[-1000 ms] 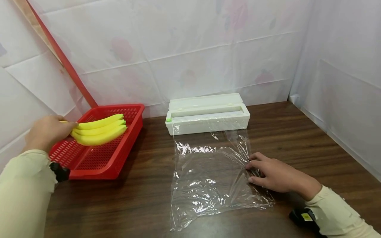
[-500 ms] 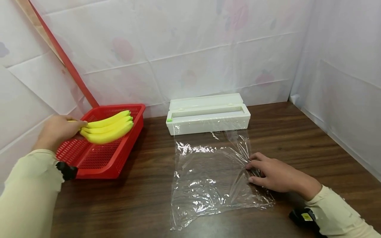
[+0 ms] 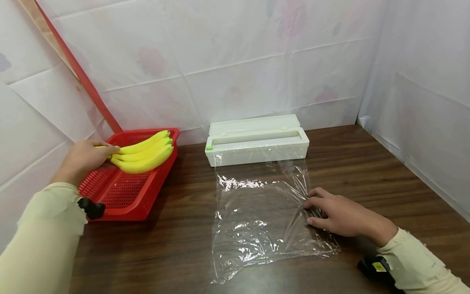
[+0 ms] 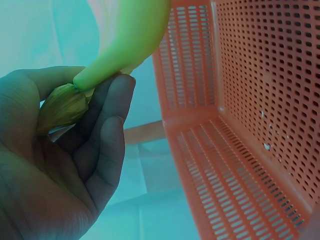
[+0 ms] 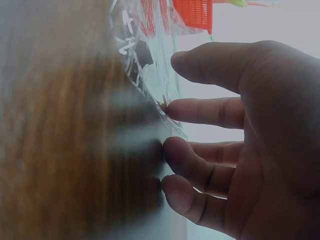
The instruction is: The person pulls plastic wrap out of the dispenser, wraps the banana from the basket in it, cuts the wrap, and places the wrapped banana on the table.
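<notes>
Bananas [image 3: 145,153], three in one bunch, held by the stem in left hand [image 3: 85,158] above one red basket [image 3: 126,192]. Right hand [image 3: 335,214], fingers relaxed, pressing one plastic-wrap sheet [image 3: 257,216] onto tabletop [image 3: 176,245] before one white dispenser [image 3: 256,143].

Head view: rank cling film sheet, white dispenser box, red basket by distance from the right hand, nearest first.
Measured from the right hand:
1. cling film sheet: under the fingertips, spread out to the hand's left.
2. white dispenser box: behind the sheet, near the back wall.
3. red basket: far left of the table, where the left hand holds the bananas.
</notes>
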{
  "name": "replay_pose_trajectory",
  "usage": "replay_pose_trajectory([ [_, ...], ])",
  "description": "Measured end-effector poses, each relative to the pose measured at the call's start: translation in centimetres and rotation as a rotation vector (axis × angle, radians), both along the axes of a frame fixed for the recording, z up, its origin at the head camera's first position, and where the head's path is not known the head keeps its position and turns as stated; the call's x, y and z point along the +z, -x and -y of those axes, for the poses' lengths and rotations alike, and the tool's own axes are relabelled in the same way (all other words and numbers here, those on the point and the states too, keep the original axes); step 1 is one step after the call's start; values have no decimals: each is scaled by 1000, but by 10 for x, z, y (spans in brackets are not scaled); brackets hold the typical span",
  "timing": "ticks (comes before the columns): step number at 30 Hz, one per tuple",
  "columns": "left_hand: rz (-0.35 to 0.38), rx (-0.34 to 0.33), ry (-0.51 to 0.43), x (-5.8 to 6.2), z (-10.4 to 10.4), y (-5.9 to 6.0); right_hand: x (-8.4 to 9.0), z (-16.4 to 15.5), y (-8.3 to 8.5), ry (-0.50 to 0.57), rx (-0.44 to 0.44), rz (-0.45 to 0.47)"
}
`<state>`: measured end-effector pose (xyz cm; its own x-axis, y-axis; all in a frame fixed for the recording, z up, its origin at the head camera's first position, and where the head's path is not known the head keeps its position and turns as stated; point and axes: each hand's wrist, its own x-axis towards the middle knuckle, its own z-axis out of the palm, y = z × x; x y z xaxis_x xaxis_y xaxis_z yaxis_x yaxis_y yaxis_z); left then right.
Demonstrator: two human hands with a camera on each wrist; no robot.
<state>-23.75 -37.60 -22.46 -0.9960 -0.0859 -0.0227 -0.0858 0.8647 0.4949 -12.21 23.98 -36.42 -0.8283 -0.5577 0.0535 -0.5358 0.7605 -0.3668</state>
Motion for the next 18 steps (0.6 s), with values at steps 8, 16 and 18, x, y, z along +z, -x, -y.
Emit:
replay_pose_trajectory([
  [8,-6,-39,20,4,-18,5,0,0,1,-5,-5,17],
  [16,0,-91,12,8,-35,8,0,1,2,-1,-4,29],
  [18,0,-100,18,9,-40,7,0,2,2,-1,0,24],
])
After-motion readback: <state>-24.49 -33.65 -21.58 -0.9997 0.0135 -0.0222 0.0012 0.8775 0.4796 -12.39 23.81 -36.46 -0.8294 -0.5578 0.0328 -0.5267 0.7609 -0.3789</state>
